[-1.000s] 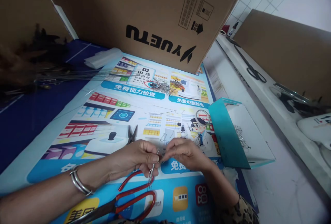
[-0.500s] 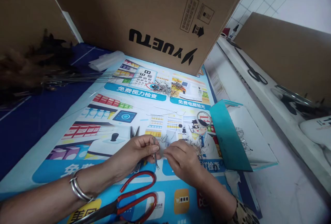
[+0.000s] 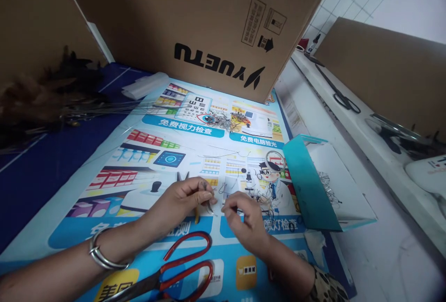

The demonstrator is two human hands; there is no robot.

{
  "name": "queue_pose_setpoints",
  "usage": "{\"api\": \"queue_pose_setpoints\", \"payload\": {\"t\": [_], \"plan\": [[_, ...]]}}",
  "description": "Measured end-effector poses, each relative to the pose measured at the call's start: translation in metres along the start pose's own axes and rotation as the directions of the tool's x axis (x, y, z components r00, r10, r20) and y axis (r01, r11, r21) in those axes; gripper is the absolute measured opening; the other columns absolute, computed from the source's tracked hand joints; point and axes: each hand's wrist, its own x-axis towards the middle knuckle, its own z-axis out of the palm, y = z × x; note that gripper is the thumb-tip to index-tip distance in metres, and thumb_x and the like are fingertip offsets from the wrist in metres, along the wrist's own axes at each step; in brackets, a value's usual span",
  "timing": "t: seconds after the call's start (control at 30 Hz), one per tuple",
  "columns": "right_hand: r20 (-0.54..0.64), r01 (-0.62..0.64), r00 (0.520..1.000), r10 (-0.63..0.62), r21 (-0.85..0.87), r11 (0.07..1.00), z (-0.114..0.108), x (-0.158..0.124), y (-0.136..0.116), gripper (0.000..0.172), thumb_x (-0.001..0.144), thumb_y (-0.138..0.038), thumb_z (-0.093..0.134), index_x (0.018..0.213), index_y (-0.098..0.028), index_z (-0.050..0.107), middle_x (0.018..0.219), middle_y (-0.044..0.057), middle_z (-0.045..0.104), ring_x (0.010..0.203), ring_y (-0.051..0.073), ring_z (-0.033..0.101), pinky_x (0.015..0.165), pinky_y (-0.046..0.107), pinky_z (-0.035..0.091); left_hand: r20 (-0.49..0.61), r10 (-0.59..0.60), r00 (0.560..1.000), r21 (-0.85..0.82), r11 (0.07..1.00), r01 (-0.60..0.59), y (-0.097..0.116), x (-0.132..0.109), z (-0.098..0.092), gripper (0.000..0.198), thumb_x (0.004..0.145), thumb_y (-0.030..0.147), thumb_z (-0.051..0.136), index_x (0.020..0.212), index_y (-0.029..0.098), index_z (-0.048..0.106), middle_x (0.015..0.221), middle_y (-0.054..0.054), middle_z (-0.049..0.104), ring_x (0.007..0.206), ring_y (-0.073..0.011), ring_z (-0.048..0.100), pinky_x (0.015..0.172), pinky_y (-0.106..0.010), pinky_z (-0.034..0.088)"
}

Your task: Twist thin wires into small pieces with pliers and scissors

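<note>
My left hand [image 3: 191, 195] is closed in a pinch on thin wire pieces [image 3: 211, 209], whose ends poke out below the fingertips. Just right of it, my right hand [image 3: 245, 223] has its thumb and forefinger pressed together; whatever they may hold is too small to make out. A narrow gap separates the two hands. Under my left hand lies a pair of pliers, mostly hidden, with its dark tips [image 3: 183, 176] showing. Red-handled scissors [image 3: 205, 272] lie nearer me. Loose bent wires [image 3: 266, 200] are scattered beyond my right hand.
A teal box [image 3: 308, 190] with wires inside stands at the right. A tangled wire pile [image 3: 226, 120] lies farther back, before a large cardboard box [image 3: 209, 18]. At left sits a dark, feathery bundle on long wires [image 3: 94, 109]. Another pair of scissors [image 3: 343, 100] rests on the right ledge.
My right hand has turned slightly, opening a gap behind its pinched fingertips. My left hand has tilted the wires, so their ends point more to the right. The view has shifted a little.
</note>
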Motion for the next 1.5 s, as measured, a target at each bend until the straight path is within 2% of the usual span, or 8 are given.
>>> {"api": "queue_pose_setpoints", "payload": {"t": [0.27, 0.53, 0.67, 0.8, 1.0, 1.13, 1.27, 1.5], "plan": [[0.236, -0.213, 0.955, 0.181, 0.119, 0.97, 0.004, 0.003, 0.005, 0.023, 0.082, -0.039, 0.055, 0.079, -0.016, 0.057, 0.069, -0.001, 0.052, 0.063, 0.01, 0.048, 0.056, 0.021, 0.039, 0.129, 0.001, 0.992, -0.038, 0.999, 0.004, -0.004, -0.004, 0.008, 0.013, 0.077, 0.031, 0.06, 0.073, 0.023, 0.07, 0.088, -0.008, 0.071, 0.128, -0.0273, 0.037, 0.098, -0.039, 0.036], [0.389, -0.507, 0.846, 0.365, 0.378, 0.775, 0.007, 0.001, -0.001, 0.03, 0.081, -0.044, 0.056, 0.074, -0.014, 0.061, 0.063, 0.0, 0.06, 0.055, 0.01, 0.058, 0.053, 0.02, 0.043, 0.096, -0.07, 0.993, -0.262, 0.96, 0.093, -0.01, -0.011, 0.018, 0.015, 0.08, 0.026, 0.06, 0.067, 0.021, 0.065, 0.078, -0.006, 0.069, 0.125, -0.0244, 0.041, 0.095, -0.035, 0.038], [0.407, -0.558, 0.826, 0.39, 0.495, 0.666, 0.015, -0.001, 0.001, 0.032, 0.08, -0.045, 0.058, 0.08, -0.013, 0.062, 0.059, -0.001, 0.059, 0.046, 0.008, 0.054, 0.047, 0.019, 0.043, 0.098, -0.134, 0.986, -0.394, 0.905, 0.162, -0.009, -0.014, 0.021, 0.016, 0.08, 0.026, 0.06, 0.066, 0.019, 0.063, 0.072, -0.005, 0.065, 0.096, -0.0241, 0.061, 0.073, -0.032, 0.048], [0.34, -0.521, 0.853, 0.396, 0.516, 0.68, 0.024, -0.004, 0.002, 0.034, 0.08, -0.046, 0.057, 0.079, -0.013, 0.062, 0.055, -0.002, 0.055, 0.043, 0.006, 0.05, 0.045, 0.018, 0.043, 0.167, -0.121, 0.978, -0.482, 0.856, 0.188, -0.012, -0.012, 0.023, 0.019, 0.083, 0.029, 0.055, 0.07, 0.017, 0.062, 0.066, -0.003, 0.061, 0.055, -0.0151, 0.057, 0.056, -0.03, 0.047], [0.327, -0.456, 0.881, 0.341, 0.403, 0.793, 0.019, -0.006, 0.0, 0.036, 0.086, -0.046, 0.048, 0.078, -0.013, 0.061, 0.058, 0.0, 0.056, 0.048, 0.008, 0.053, 0.048, 0.02, 0.044, 0.146, -0.108, 0.983, -0.404, 0.901, 0.159, -0.012, -0.01, 0.021, 0.016, 0.083, 0.029, 0.057, 0.075, 0.016, 0.061, 0.074, -0.003, 0.062, 0.06, -0.0142, 0.057, 0.056, -0.027, 0.045], [0.107, -0.156, 0.983, 0.15, 0.043, 0.987, 0.003, -0.001, -0.006, 0.025, 0.083, -0.035, 0.055, 0.07, -0.014, 0.062, 0.062, 0.001, 0.058, 0.058, 0.011, 0.053, 0.056, 0.022, 0.042, 0.092, -0.03, 0.995, -0.252, 0.966, 0.053, -0.008, -0.008, 0.015, 0.015, 0.084, 0.026, 0.056, 0.074, 0.016, 0.062, 0.077, -0.002, 0.062, 0.075, -0.0142, 0.057, 0.071, -0.026, 0.044], [-0.116, 0.007, 0.993, -0.019, -0.11, 0.994, -0.006, 0.004, -0.009, 0.013, 0.079, -0.028, 0.062, 0.073, -0.016, 0.061, 0.064, 0.002, 0.058, 0.059, 0.011, 0.052, 0.056, 0.023, 0.042, 0.143, -0.005, 0.99, -0.148, 0.989, 0.027, -0.007, -0.008, 0.014, 0.021, 0.086, 0.027, 0.053, 0.069, 0.016, 0.06, 0.068, 0.001, 0.061, 0.069, -0.0125, 0.054, 0.071, -0.025, 0.041], [-0.098, 0.131, 0.987, -0.131, -0.01, 0.991, -0.005, 0.003, -0.007, 0.005, 0.08, -0.02, 0.061, 0.083, -0.018, 0.064, 0.072, 0.004, 0.064, 0.067, 0.013, 0.057, 0.061, 0.024, 0.047, 0.229, -0.092, 0.969, -0.082, 0.99, 0.113, -0.015, -0.011, 0.016, 0.023, 0.085, 0.032, 0.052, 0.07, 0.016, 0.058, 0.063, 0.0, 0.06, 0.064, -0.0134, 0.054, 0.065, -0.027, 0.043]]}}
